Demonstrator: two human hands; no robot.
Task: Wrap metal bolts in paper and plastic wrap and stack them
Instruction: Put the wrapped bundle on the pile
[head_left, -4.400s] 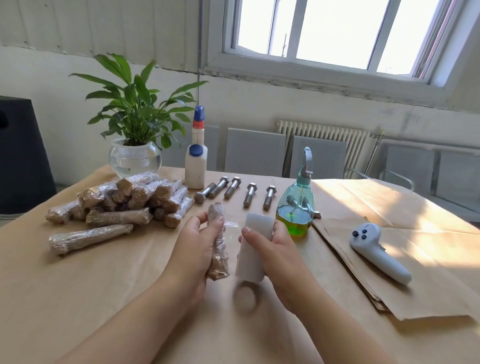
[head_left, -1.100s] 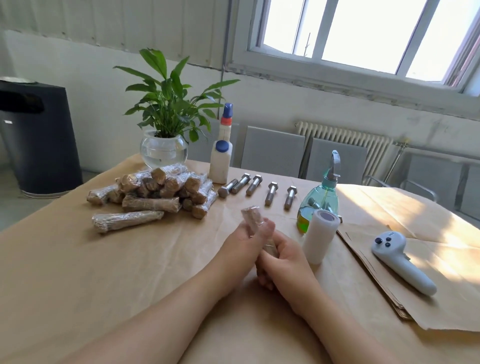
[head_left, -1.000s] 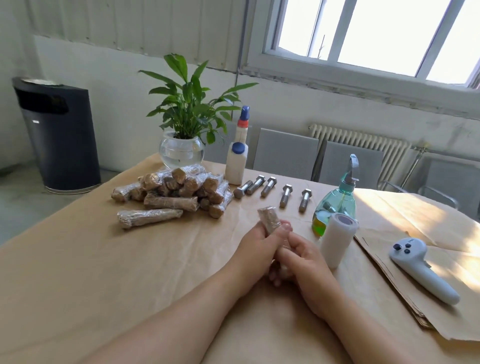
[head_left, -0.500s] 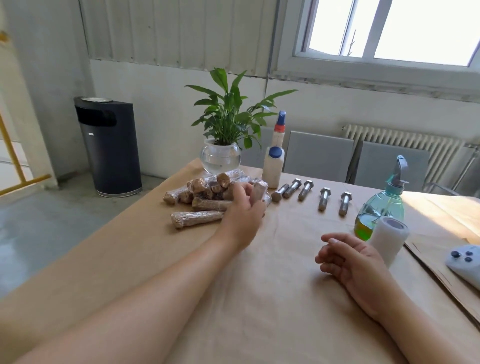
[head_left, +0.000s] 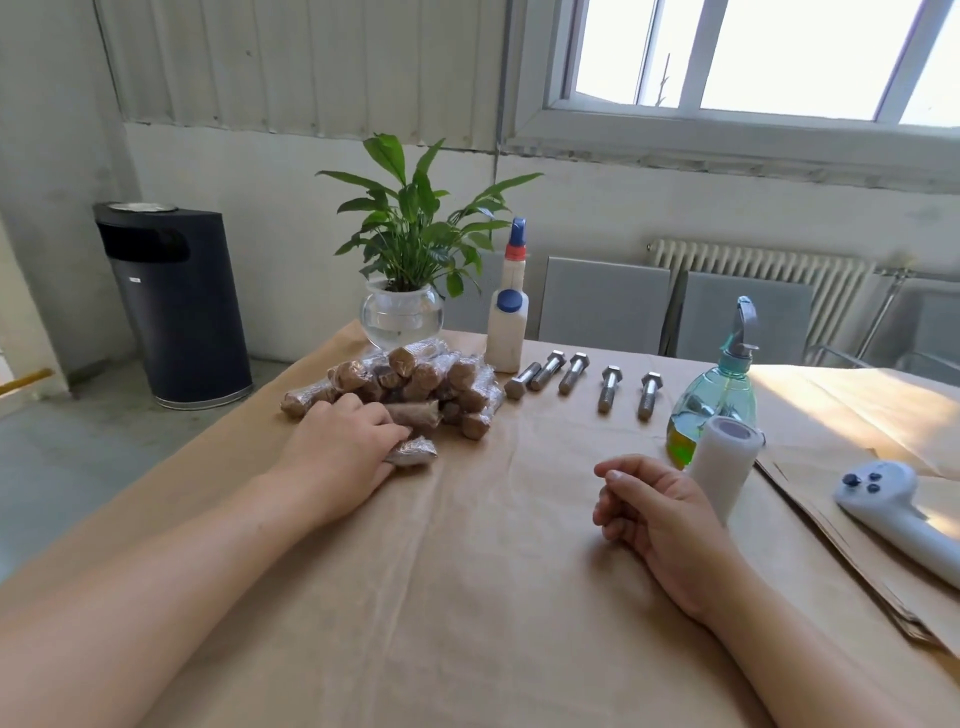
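Brown paper-covered table (head_left: 467, 597), black bin (head_left: 176, 306) by wall, left hand (head_left: 343, 447) gripping wrapped bolt (head_left: 413, 451), right hand (head_left: 660, 514) loosely curled, empty.

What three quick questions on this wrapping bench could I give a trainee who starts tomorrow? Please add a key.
1. How many bare bolts lie in the row behind the pile of wrapped bolts?
2. True or false: the right hand is gripping the roll of plastic wrap.
3. Which is the left hand on: (a) the glue bottle, (b) a wrapped bolt at the near edge of the pile, (c) the white controller?

Key: 1. Five. 2. False; it rests loosely curled on the paper-covered table, holding nothing, with the roll upright beside it. 3. (b).
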